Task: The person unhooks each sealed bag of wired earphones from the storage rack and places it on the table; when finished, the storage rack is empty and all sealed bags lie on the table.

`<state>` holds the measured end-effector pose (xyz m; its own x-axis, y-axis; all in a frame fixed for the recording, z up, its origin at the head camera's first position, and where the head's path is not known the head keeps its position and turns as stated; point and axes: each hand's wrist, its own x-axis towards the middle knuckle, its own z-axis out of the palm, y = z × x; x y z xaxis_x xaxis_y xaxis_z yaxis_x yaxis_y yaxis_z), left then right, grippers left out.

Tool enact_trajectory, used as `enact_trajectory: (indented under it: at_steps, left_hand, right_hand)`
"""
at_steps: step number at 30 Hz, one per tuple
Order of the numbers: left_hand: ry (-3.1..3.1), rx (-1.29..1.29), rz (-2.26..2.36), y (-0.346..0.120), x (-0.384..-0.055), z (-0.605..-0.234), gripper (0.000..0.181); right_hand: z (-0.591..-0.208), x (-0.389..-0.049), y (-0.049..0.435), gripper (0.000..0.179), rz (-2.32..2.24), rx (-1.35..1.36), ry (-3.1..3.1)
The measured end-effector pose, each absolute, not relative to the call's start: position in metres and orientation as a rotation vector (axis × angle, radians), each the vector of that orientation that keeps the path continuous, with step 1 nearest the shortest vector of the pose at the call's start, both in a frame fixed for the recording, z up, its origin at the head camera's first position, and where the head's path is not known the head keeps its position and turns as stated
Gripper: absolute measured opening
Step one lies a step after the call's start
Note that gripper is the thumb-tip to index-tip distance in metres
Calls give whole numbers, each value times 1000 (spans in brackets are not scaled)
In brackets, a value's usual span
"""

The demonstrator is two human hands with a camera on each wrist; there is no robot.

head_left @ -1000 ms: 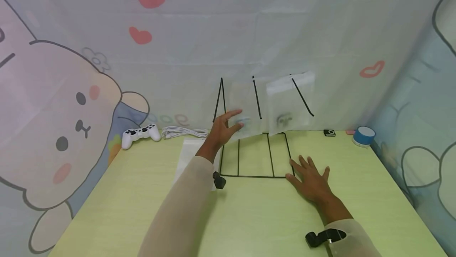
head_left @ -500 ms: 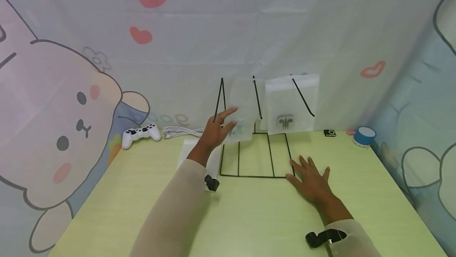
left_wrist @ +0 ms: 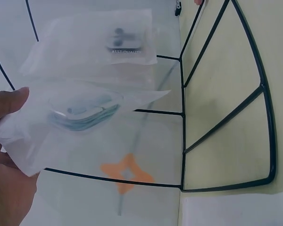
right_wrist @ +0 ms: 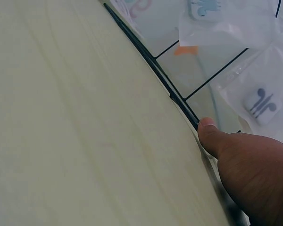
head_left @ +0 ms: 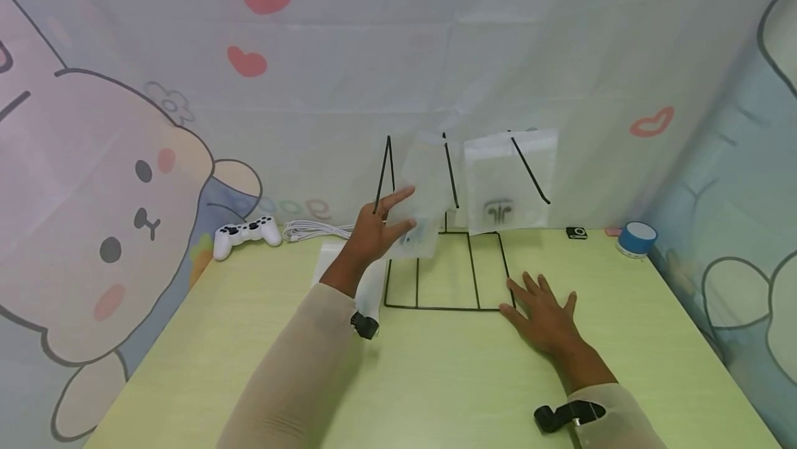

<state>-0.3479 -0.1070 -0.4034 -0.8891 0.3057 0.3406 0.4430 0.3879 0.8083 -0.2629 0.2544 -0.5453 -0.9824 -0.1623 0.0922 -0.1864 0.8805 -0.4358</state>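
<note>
My left hand [head_left: 372,231] pinches the left edge of a translucent plastic bag [head_left: 423,238]. A coil of thin pale cable [left_wrist: 87,110] shows inside it in the left wrist view. The bag's top slants to the middle hook of a black wire display rack [head_left: 451,308]; whether it hangs there I cannot tell. Another translucent bag [head_left: 507,182] hangs at the right hook, earphones [right_wrist: 264,103] showing through. My right hand [head_left: 544,314] lies with spread fingers on the table, its fingertips at the right side of the rack's base. The thumb [right_wrist: 212,134] touches the rack's wire.
A white sheet or bag [head_left: 369,288] lies partly under my left forearm. A white game controller [head_left: 247,236] and a coiled white cable [head_left: 311,230] sit back left. At the back right stand a small black device [head_left: 575,232] and a blue-and-white cylinder [head_left: 636,238]. A printed cloth hangs behind.
My left hand has moved left and slightly down, drawing the bag's lower part with it. The right bag has swung and now hangs facing forward. My right hand has not moved.
</note>
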Motion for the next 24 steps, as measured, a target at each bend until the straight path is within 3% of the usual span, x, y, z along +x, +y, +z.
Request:
enact_trajectory:
  at_steps: [24]
  left_hand:
    - [-2468, -650, -1521, -114, -317, -394, 64]
  right_hand:
    - [-549, -265, 254, 75, 684, 277, -2996]
